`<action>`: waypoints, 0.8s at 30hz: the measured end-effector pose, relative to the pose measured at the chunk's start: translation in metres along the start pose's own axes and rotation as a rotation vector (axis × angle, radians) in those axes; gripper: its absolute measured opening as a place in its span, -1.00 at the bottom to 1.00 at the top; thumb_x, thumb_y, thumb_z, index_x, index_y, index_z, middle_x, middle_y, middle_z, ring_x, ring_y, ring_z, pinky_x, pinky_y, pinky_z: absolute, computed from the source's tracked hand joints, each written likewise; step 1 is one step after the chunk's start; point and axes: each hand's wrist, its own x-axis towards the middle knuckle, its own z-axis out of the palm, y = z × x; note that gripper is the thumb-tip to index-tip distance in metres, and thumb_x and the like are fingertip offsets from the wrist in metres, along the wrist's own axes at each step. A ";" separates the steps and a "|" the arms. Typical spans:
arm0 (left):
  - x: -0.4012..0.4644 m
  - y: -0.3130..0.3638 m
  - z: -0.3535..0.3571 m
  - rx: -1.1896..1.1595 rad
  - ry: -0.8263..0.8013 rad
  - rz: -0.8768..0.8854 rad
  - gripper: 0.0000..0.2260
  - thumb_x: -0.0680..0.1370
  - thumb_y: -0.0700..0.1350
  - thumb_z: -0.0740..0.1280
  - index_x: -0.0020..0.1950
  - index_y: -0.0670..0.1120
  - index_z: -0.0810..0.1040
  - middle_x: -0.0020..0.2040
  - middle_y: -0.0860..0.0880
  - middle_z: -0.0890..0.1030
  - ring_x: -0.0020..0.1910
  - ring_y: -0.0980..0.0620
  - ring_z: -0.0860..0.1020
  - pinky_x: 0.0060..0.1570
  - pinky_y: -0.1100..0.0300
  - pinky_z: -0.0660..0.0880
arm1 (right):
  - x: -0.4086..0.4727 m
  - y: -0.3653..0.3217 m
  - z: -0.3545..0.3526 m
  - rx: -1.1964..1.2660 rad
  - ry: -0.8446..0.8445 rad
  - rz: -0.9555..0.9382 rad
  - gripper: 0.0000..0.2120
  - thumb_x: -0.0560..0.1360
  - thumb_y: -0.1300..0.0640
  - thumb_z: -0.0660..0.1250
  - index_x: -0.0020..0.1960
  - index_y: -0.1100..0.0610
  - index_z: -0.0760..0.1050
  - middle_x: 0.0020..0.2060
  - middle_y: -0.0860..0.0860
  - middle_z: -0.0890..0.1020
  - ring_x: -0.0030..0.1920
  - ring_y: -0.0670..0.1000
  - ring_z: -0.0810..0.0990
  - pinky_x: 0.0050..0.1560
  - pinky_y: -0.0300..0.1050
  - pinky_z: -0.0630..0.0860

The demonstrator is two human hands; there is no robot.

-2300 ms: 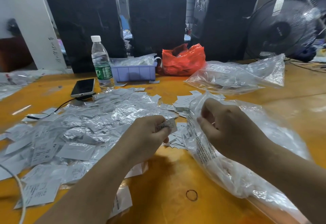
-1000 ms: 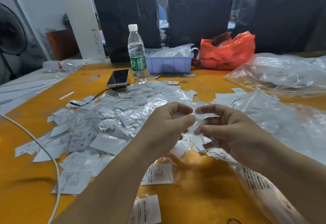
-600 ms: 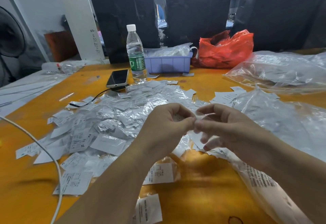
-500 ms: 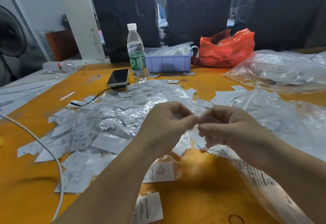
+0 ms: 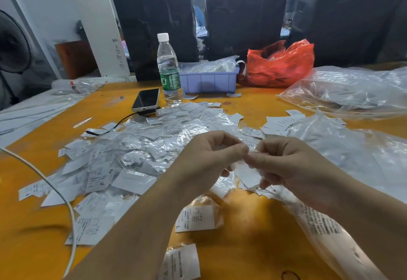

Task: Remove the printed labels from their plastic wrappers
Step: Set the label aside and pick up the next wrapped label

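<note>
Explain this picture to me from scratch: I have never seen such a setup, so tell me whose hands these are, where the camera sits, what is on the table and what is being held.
No machine here: a person works with bare hands, and one camera worn on the head looks forward and down.

The left hand and right hand meet in the middle, both pinching one small wrapped label between the fingertips.

On the orange table lies a big pile of labels and clear wrappers. Behind it stand a water bottle, a phone, a purple bin and a red bag. Large clear plastic bags lie to the right.
</note>
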 end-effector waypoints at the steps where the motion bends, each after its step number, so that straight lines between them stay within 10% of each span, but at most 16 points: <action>1: 0.000 0.001 0.000 -0.014 -0.011 0.015 -0.92 0.54 -0.11 0.40 -0.03 -0.11 0.64 -0.25 0.00 0.67 -0.28 0.09 0.59 -0.25 0.30 0.55 | 0.000 0.000 0.001 0.002 -0.018 0.007 -0.75 0.28 -0.03 0.48 -0.38 0.12 0.53 -0.52 0.00 0.41 -0.50 -0.07 0.39 -0.35 -0.18 0.52; 14: -0.001 -0.001 -0.004 -0.044 -0.071 0.010 -0.66 0.37 -0.10 0.53 0.12 0.01 0.62 -0.07 -0.02 0.68 -0.10 0.04 0.65 -0.18 0.23 0.57 | 0.001 0.002 -0.003 0.050 -0.062 0.054 -0.71 0.28 -0.05 0.44 -0.24 0.19 0.62 -0.45 0.06 0.49 -0.43 -0.03 0.46 -0.33 -0.16 0.51; 24: 0.000 0.000 -0.006 -0.095 0.022 0.032 -0.87 0.51 -0.22 0.43 0.04 -0.09 0.63 -0.26 0.05 0.66 -0.28 0.12 0.61 -0.22 0.25 0.57 | 0.001 0.003 -0.003 0.051 -0.008 0.029 -0.83 0.35 0.01 0.41 -0.36 0.07 0.62 -0.47 0.06 0.51 -0.46 -0.06 0.46 -0.35 -0.17 0.52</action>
